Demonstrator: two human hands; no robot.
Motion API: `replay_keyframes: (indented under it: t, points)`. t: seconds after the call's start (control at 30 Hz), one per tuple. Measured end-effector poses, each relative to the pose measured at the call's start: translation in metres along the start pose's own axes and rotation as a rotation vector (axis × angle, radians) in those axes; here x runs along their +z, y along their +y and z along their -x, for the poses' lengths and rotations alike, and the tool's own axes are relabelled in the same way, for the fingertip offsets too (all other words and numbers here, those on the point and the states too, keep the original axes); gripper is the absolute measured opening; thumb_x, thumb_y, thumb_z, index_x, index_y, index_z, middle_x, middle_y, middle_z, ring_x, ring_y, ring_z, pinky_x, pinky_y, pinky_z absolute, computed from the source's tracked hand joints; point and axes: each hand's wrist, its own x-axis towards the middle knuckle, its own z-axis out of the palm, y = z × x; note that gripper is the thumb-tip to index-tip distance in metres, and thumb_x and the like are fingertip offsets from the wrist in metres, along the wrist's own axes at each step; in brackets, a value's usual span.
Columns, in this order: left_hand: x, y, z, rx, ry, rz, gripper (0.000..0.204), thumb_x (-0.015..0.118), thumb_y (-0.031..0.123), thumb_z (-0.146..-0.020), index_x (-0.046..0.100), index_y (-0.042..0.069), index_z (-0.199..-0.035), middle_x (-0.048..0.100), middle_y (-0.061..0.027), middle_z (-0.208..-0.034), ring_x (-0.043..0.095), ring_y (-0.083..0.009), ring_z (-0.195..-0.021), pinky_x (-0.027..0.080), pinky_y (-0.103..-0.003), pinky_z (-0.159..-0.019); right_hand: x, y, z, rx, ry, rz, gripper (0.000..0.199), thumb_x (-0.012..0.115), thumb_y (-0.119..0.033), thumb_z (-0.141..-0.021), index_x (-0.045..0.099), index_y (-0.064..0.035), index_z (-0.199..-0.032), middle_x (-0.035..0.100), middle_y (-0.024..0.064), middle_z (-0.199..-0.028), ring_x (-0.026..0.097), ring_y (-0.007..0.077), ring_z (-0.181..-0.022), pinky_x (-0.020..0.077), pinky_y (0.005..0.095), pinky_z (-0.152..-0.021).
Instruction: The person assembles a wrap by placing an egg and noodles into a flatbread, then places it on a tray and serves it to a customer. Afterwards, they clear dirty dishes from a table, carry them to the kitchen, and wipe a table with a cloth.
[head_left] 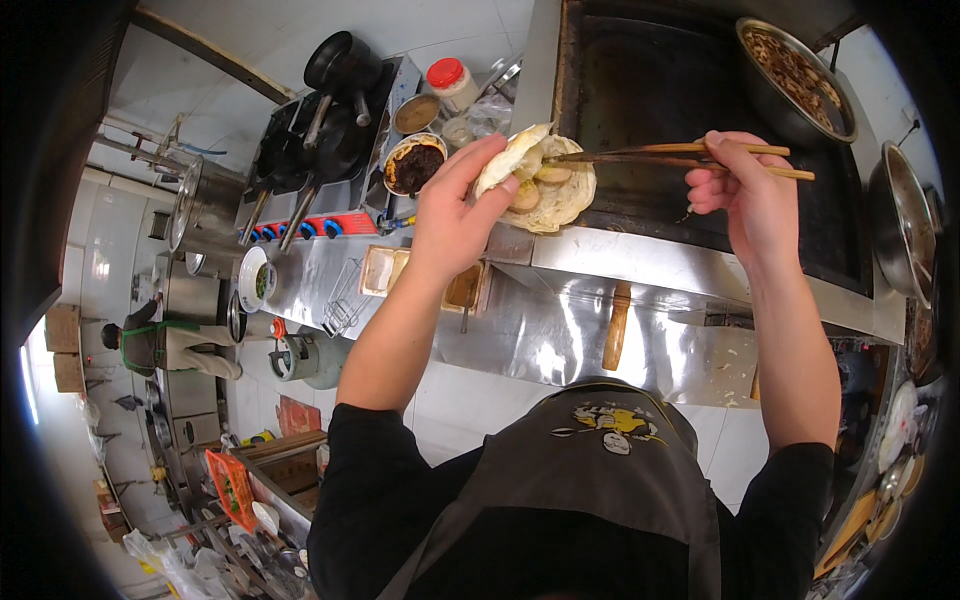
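Note:
My left hand (pixel 452 212) is closed on a round, flaky flatbread (pixel 567 207), its thumb and fingers keeping the top layer lifted. Several thick, pale-brown round slices (pixel 525 197) show inside the opened bread. From the other side, my right hand (pixel 748 183) grips a pair of long wooden chopsticks (pixel 667 148) near their back ends. Their dark tips reach into the bread's opening, by the slices; exactly what they touch is hidden. The bread is held at the left front corner of a large black griddle (pixel 650 75).
Beyond the griddle's far right corner is a metal bowl (pixel 853 130) of brown food. To the left stand a bowl of dark sauce (pixel 413 168), a red-lidded jar (pixel 455 85) and a stove with black pans (pixel 340 145). Another person (pixel 170 345) is far left, beyond a gas cylinder (pixel 300 358).

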Motion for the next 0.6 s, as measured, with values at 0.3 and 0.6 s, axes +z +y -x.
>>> replay_keyframes:
  t: [0.3, 0.6]
  points:
    - [0.0, 0.001, 0.0, 0.005, -0.014, 0.005, 0.041, 0.067, 0.013, -0.084, 0.059, -0.004, -0.12, 0.059, -0.0183, -0.124, 0.058, -0.0252, -0.114, 0.043, -0.032, -0.097, 0.013, -0.008, 0.017, -0.124, -0.086, 0.136, 0.019, 0.065, -0.016, -0.089, 0.065, 0.002, -0.094, 0.064, 0.0099, -0.067, 0.059, 0.0116, -0.05, 0.0474, 0.0227, -0.045]
    - [-0.001, 0.0, 0.002, -0.005, 0.007, -0.01, 0.04, 0.067, 0.013, -0.084, 0.06, -0.004, -0.119, 0.06, -0.0185, -0.125, 0.058, -0.0264, -0.114, 0.043, -0.033, -0.098, 0.015, -0.014, 0.032, -0.175, -0.087, 0.188, 0.018, 0.067, -0.015, -0.087, 0.068, 0.0014, -0.094, 0.064, 0.0064, -0.069, 0.058, 0.0081, -0.053, 0.0447, 0.0189, -0.045]
